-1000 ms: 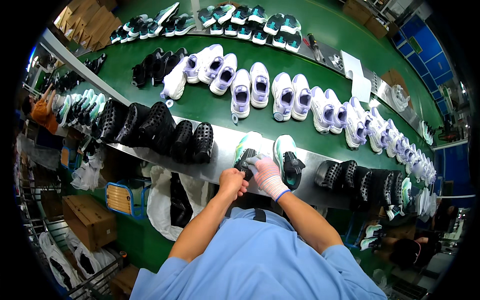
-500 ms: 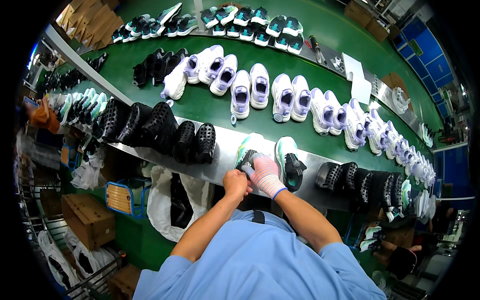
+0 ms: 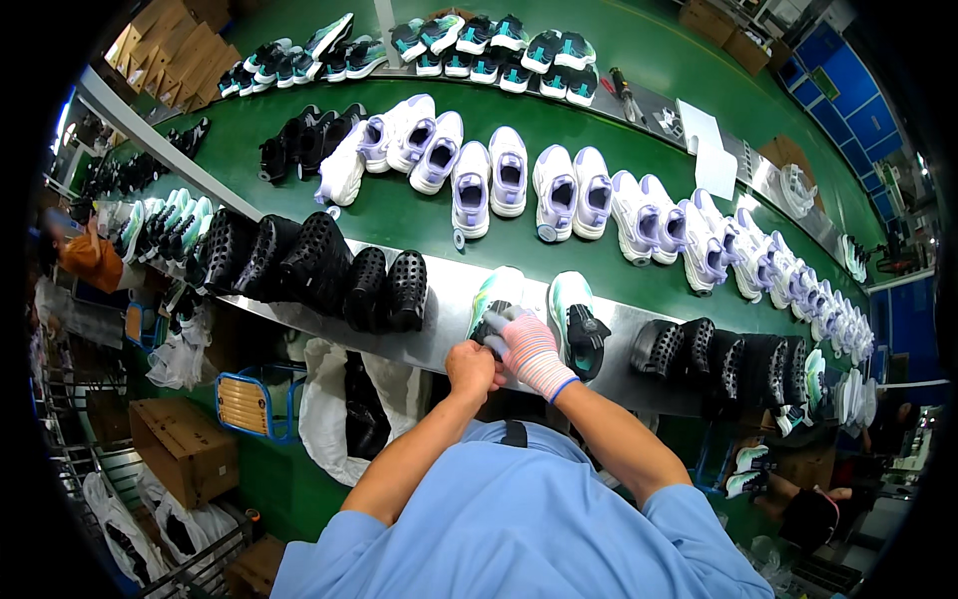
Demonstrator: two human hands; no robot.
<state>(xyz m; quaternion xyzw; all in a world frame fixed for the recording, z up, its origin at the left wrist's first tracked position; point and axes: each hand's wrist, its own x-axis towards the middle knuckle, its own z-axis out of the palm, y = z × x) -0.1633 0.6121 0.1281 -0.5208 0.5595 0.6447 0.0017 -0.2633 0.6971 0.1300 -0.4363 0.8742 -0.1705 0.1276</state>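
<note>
A white and mint sneaker (image 3: 496,296) with a black opening lies on the steel ledge (image 3: 439,329) in front of me. My right hand (image 3: 529,349), in a pink striped knit glove, grips its heel and collar. My bare left hand (image 3: 473,369) presses against the same shoe's heel from below, fingers closed on it. Its matching sneaker (image 3: 577,321) lies just to the right on the ledge, untouched.
Black perforated shoe forms (image 3: 319,265) line the ledge at left, more forms (image 3: 718,354) at right. White and lilac sneakers (image 3: 559,190) fill the green conveyor belt (image 3: 399,215). A white bag (image 3: 329,409), a blue crate (image 3: 254,399) and cardboard boxes (image 3: 180,449) stand below left.
Both hands stay on the mint sneaker's heel, shifting only slightly. The shoes around them have not moved.
</note>
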